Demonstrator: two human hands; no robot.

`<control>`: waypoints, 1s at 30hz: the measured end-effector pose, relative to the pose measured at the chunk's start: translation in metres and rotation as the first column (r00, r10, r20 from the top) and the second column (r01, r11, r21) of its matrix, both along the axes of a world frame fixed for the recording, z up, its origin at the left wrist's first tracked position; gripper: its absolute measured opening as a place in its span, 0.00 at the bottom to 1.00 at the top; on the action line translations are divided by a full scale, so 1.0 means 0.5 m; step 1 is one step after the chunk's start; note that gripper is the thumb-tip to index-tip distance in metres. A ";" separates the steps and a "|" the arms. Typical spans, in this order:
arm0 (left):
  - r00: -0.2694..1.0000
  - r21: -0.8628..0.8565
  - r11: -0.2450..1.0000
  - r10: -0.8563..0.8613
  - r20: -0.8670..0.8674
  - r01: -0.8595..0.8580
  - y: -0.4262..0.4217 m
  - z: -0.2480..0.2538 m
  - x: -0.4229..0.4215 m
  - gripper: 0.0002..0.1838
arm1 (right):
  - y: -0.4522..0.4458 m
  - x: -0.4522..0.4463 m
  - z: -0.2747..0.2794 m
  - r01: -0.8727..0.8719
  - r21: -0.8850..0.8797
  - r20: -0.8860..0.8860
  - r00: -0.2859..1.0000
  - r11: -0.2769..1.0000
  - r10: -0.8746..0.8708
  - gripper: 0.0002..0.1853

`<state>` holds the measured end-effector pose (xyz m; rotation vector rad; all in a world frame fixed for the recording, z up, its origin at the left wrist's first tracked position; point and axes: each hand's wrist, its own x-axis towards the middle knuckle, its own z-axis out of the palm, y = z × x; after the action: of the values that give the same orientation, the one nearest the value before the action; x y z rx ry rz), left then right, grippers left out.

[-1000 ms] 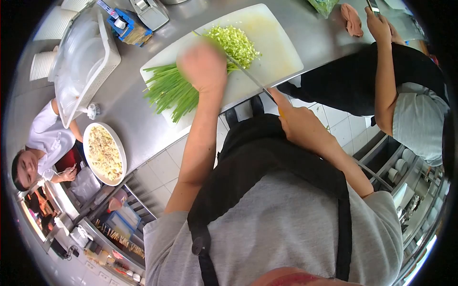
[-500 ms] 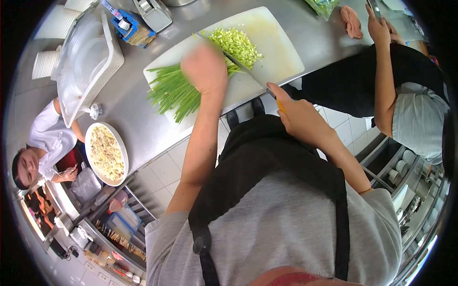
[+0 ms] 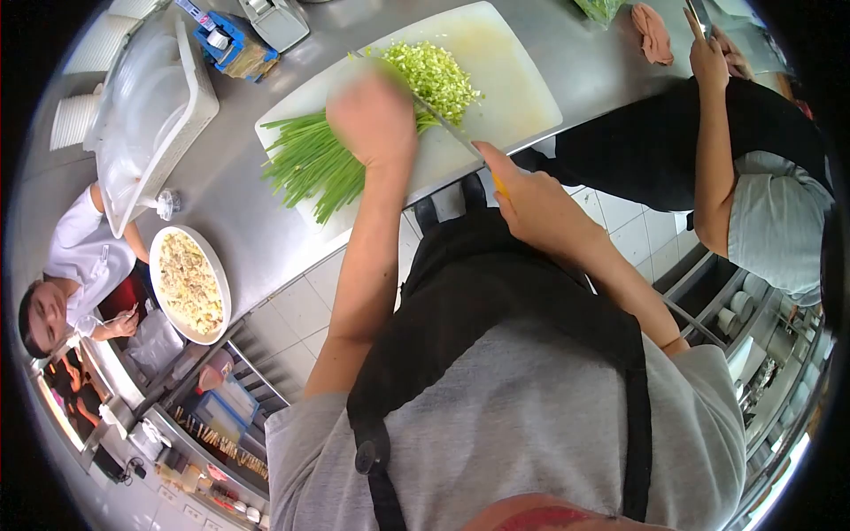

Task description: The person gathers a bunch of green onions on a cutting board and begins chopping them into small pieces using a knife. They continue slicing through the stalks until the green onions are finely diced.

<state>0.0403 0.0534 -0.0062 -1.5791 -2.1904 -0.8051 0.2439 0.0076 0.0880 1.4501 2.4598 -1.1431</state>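
Observation:
On the white cutting board (image 3: 513,88) lies a bundle of long green stalks (image 3: 310,165). My left hand (image 3: 372,115), partly blurred, presses on the bundle near its cut end, fingers closed round it. My right hand (image 3: 542,205) grips the yellow handle of a knife (image 3: 450,128). The blade runs up and left along the front of my left hand, between the stalks and a heap of chopped green pieces (image 3: 434,78). Its tip is hidden beside my left hand.
An oval dish of food (image 3: 189,283) stands at the counter's left edge, beside a white plastic basket (image 3: 195,106). A blue box (image 3: 232,44) and pink cloth (image 3: 652,35) lie further back. One person stands left; another (image 3: 655,150) works close at right.
My right hand and the knife have shifted up and left along the blade's line. The whole view has moved slightly. My left hand stays on the stalks.

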 end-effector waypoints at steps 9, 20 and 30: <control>1.000 0.033 0.999 0.012 -0.025 -0.011 0.001 0.004 0.003 0.05 | 0.007 0.005 -0.060 0.003 -0.013 0.002 1.000 1.000 -0.003 0.32; 1.000 0.062 0.998 -0.012 -0.007 0.012 -0.001 -0.009 -0.006 0.03 | -0.003 0.027 0.060 -0.016 0.015 -0.045 0.999 1.000 0.016 0.32; 1.000 0.036 0.999 -0.027 -0.016 0.028 -0.002 -0.006 -0.004 0.05 | -0.014 0.016 0.019 0.003 -0.108 0.055 0.998 0.994 0.003 0.30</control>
<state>0.0383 0.0523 -0.0095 -1.5959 -2.1357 -0.8329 0.2519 0.0007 0.0975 1.4312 2.3232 -1.1985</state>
